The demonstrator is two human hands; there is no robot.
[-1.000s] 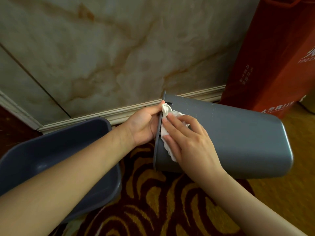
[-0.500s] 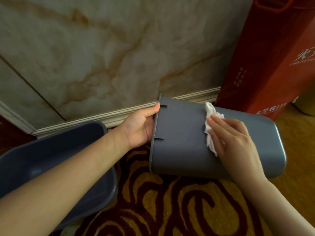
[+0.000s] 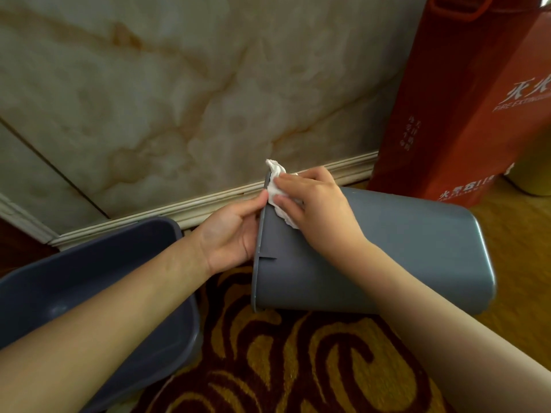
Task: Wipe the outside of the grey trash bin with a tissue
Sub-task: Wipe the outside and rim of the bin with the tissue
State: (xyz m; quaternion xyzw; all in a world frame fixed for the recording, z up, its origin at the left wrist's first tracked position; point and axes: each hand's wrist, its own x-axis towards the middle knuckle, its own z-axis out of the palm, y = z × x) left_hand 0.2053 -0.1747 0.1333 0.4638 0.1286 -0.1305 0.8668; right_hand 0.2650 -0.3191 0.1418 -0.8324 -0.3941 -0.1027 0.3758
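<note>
The grey trash bin (image 3: pixel 411 251) lies on its side above the patterned carpet, its open rim facing left and its base to the right. My left hand (image 3: pixel 231 231) grips the rim, thumb on the top edge and fingers hidden inside the opening. My right hand (image 3: pixel 316 205) presses a crumpled white tissue (image 3: pixel 277 181) flat against the bin's upper side, right at the rim. Part of the tissue sticks up above the rim; the rest is hidden under my fingers.
A second dark grey bin (image 3: pixel 89 287) stands at the lower left, partly under my left forearm. A red fire-extinguisher box (image 3: pixel 465 114) stands against the marble wall (image 3: pixel 179 99) at the right. A white skirting board (image 3: pixel 208 204) runs behind the bin.
My right hand slid the tissue from the rim out to the middle of the bin's side, then back left to the rim's upper corner. The left hand kept its grip.
</note>
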